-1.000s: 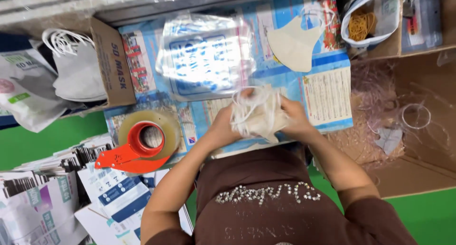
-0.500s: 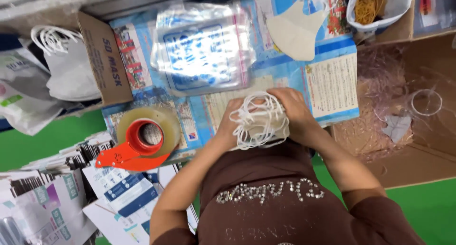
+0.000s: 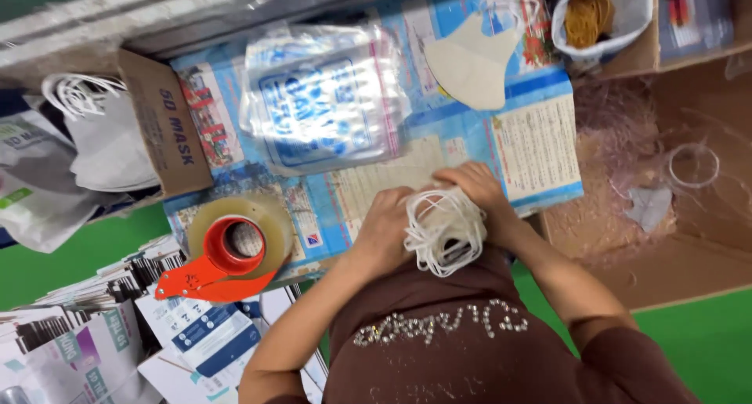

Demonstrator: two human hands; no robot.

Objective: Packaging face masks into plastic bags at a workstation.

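Note:
Both hands grip a stack of white face masks (image 3: 443,233) with loose ear loops, held close to my body at the near edge of the blue printed work surface (image 3: 540,149). My left hand (image 3: 385,230) holds the stack's left side. My right hand (image 3: 475,191) wraps over its top and right side. A single beige mask (image 3: 474,63) lies flat further back on the surface. A pile of clear printed plastic bags (image 3: 321,98) lies behind my hands.
A tape roll in a red-orange dispenser (image 3: 231,247) sits to the left. An open cardboard box of white masks (image 3: 102,137) stands at far left. Flat printed cartons (image 3: 117,333) lie at lower left. A large brown carton (image 3: 674,177) is on the right, with a bag of rubber bands (image 3: 591,16) behind it.
The mask stack has come nearer to my body and slightly lower. My hands have turned it so its ear loops face up.

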